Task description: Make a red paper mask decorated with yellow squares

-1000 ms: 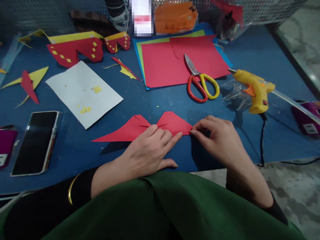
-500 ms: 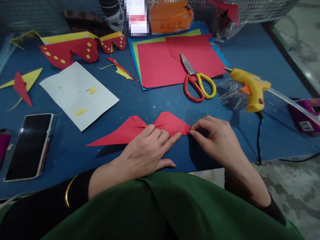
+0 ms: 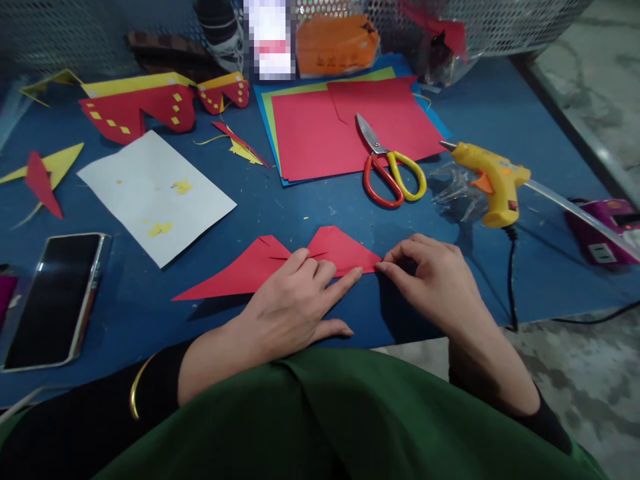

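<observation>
The view shifts: scissors [image 3: 380,151] and glue gun [image 3: 494,179] now sit farther left in frame, phone [image 3: 55,300] nearer the left edge, left tip of red cutout [image 3: 345,251] lower.

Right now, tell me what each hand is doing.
Left hand: open, laid on the red cutout.
Right hand: closed, pinching the cutout's right tip.
</observation>
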Available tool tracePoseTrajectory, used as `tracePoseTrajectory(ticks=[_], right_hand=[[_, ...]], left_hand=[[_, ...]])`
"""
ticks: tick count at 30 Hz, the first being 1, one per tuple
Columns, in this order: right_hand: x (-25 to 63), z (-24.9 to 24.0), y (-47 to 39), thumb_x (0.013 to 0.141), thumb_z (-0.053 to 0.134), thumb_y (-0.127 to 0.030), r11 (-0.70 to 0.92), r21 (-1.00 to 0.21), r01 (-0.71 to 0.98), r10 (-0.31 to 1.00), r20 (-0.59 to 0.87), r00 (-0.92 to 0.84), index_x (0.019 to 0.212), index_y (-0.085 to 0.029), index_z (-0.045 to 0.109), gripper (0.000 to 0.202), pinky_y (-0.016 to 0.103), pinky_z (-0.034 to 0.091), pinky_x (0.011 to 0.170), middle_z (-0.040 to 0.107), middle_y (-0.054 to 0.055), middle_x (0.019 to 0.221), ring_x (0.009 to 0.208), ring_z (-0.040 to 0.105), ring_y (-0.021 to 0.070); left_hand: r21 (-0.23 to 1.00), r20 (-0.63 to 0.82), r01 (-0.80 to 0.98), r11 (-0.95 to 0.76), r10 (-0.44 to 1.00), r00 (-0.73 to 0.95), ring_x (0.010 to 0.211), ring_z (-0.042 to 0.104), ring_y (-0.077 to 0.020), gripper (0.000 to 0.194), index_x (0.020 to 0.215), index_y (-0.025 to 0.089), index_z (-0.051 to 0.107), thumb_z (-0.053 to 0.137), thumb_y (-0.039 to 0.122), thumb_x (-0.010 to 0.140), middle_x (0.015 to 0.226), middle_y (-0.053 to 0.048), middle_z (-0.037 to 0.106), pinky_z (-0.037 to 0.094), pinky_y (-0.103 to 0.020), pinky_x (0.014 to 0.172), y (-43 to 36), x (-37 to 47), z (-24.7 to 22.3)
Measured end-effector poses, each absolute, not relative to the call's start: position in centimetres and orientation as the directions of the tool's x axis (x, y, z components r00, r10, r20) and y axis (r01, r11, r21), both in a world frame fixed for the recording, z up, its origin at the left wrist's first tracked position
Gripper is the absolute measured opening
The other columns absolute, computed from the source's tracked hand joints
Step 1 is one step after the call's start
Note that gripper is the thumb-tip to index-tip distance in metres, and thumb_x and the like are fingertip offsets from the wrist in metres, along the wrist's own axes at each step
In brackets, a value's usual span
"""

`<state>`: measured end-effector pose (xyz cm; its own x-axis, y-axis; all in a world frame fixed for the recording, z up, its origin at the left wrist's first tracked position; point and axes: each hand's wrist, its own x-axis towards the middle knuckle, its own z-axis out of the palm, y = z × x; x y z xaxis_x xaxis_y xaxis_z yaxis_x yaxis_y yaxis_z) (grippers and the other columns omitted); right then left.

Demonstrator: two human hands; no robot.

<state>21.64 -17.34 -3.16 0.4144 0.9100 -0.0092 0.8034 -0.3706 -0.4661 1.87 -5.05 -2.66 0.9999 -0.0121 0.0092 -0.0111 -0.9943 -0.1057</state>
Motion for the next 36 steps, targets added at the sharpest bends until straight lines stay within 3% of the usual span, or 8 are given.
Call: tracePoseTrajectory(ticks=[8, 15, 30, 36], right_hand=[[21.2, -3.4, -17.9, 0.087, 0.062, -0.029, -0.381, -0.475, 0.794, 0.885, 0.061, 0.461, 0.073, -0.022, 0.062, 0.016, 0.036, 0.039, 0.073, 0.064, 0.001, 0.075, 0.072, 0.059, 0.0184], [21.0, -3.4, -18.1, 0.085, 0.06, -0.029, -0.419, -0.49, 0.764, 0.855, 0.07, 0.514, 0.072, -0.022, 0.062, 0.015, 0.032, 0.035, 0.063, 0.061, 0.001, 0.073, 0.061, 0.049, 0.0145], [21.4, -3.6, -18.2, 0.086, 0.062, -0.026, -0.432, -0.421, 0.798, 0.869, 0.042, 0.493, 0.076, -0.022, 0.062, 0.011, 0.036, 0.038, 0.074, 0.063, 0.003, 0.078, 0.077, 0.059, 0.0207], [21.4, -3.8, -18.5, 0.085, 0.062, -0.024, -0.423, -0.492, 0.761, 0.857, 0.056, 0.513, 0.085, -0.022, 0.061, 0.002, 0.037, 0.043, 0.078, 0.065, 0.004, 0.086, 0.083, 0.061, 0.0221]], left_hand=[[-0.077, 0.005, -0.002, -0.997, -0.002, 1.0, 0.091, 0.061, -0.0272, 0.079, 0.152, 0.016, 0.045, 0.044, 0.069, 0.093, 0.1, -0.011, 0.066, 0.037, -0.045, 0.1, -5.0, 1.7, -2.8], [-0.074, 0.038, 0.0, -0.997, -0.002, 0.999, 0.096, 0.061, -0.0281, 0.078, 0.151, 0.017, 0.047, 0.047, 0.068, 0.093, 0.099, -0.011, 0.066, 0.038, -0.047, 0.102, -5.0, 1.7, -3.0], [-0.093, 0.051, 0.0, -0.996, -0.005, 0.999, 0.091, 0.062, -0.0279, 0.075, 0.15, 0.018, 0.05, 0.051, 0.066, 0.092, 0.094, -0.011, 0.065, 0.042, -0.048, 0.1, -5.0, 1.8, -2.8], [-0.105, 0.072, -0.003, -0.995, -0.01, 0.997, 0.088, 0.062, -0.0273, 0.074, 0.148, 0.018, 0.052, 0.052, 0.065, 0.092, 0.093, -0.011, 0.065, 0.043, -0.048, 0.101, -4.9, 1.9, -2.8]])
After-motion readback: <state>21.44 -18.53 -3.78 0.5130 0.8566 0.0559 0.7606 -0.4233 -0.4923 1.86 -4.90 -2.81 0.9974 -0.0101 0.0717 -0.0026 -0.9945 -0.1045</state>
